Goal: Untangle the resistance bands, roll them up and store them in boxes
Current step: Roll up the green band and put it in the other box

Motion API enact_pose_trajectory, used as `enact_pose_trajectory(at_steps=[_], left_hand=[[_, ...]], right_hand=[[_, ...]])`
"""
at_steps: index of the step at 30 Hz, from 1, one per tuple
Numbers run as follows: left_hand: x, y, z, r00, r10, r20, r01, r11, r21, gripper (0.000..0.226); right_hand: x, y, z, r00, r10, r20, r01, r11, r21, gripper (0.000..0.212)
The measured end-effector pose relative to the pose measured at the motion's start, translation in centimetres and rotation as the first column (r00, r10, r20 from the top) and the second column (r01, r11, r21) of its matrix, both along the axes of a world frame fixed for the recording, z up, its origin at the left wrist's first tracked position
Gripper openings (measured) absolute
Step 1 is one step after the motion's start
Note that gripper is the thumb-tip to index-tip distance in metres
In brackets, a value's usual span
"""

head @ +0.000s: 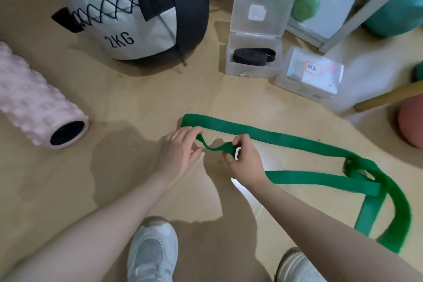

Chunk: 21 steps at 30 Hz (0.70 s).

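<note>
Green band (286, 139) runs lengthwise left to right on the floor, both hands' grips pinching its twisted end.

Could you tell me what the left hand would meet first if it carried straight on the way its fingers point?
Probably the flat green resistance band on the floor just beyond the left hand; depth is uncertain.

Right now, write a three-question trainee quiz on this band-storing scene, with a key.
1. True or false: the open clear box already holds a rolled black band.
2. Which hand pinches the started roll of the green band? A left hand B right hand
3. Fill in: a tangle remains in the green band at the picture's ____ side.

Key: 1 true; 2 B; 3 right.
</note>
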<state>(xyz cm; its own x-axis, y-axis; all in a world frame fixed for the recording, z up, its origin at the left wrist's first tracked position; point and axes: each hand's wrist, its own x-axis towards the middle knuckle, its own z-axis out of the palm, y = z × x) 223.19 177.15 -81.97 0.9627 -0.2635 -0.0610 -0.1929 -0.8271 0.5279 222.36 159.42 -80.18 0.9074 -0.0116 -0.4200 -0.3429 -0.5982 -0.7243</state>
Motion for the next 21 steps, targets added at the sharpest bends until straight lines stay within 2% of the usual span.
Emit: enact_pose_trajectory(at_steps=[2, 4, 6, 7, 9, 11, 14, 16, 18, 19, 21], left_hand=[[0.6, -0.1, 0.3, 0.999, -0.015, 0.037, 0.016, 1.000, -0.019, 0.026], [0.9, 0.0, 0.7, 0.999, -0.034, 0.036, 0.035, 0.998, -0.045, 0.024], [1.0, -0.2, 1.9, 1.000, -0.004, 0.024, 0.008, 0.990, -0.138, 0.015], [1.1, -0.5, 3.0, 0.999, 0.042, -0.029, -0.048, 0.972, -0.229, 0.012], [1.7, -1.4, 5.7, 0.958, 0.166, -0.234, -0.254, 0.871, -0.421, 0.020], [2.3, -2.3, 8.1, 0.893, 0.188, -0.408, -0.392, 0.772, -0.500, 0.023], [2.4, -3.1, 10.9, 0.851, 0.237, -0.468, -0.501, 0.633, -0.591, 0.024], [2.1, -3.6, 12.0, 0.820, 0.248, -0.516, -0.561, 0.529, -0.637, 0.027], [1.8, -4.1, 12.6, 0.826, 0.210, -0.522, -0.553, 0.477, -0.683, 0.030], [1.8, -4.3, 12.6, 0.840, 0.181, -0.511, -0.532, 0.458, -0.712, 0.032], [2.0, -4.4, 12.9, 0.855, 0.117, -0.505, -0.506, 0.398, -0.765, 0.037]], right_hand=[[0.2, -0.8, 1.5, 0.996, -0.064, -0.065, 0.075, 0.981, 0.180, 0.030], [0.6, -1.7, 3.2, 0.994, -0.054, -0.097, 0.083, 0.944, 0.318, 0.031], [1.2, -2.4, 5.2, 0.997, -0.039, -0.070, 0.065, 0.905, 0.420, 0.031], [1.6, -2.8, 6.3, 0.998, -0.037, -0.042, 0.052, 0.894, 0.444, 0.034], [2.8, -3.0, 8.5, 1.000, -0.012, 0.001, 0.010, 0.903, 0.430, 0.037], [4.1, -2.6, 10.5, 0.997, 0.050, 0.053, -0.066, 0.927, 0.370, 0.031], [5.9, -1.0, 13.0, 0.977, 0.101, 0.185, -0.148, 0.955, 0.258, 0.027], [6.9, 0.0, 13.9, 0.941, 0.175, 0.289, -0.214, 0.971, 0.109, 0.025], [7.8, 0.9, 14.7, 0.911, 0.229, 0.343, -0.242, 0.970, -0.006, 0.025], [8.2, 1.3, 14.8, 0.920, 0.207, 0.333, -0.227, 0.974, 0.022, 0.025], [8.6, 1.9, 15.0, 0.958, 0.114, 0.264, -0.166, 0.968, 0.186, 0.026]])
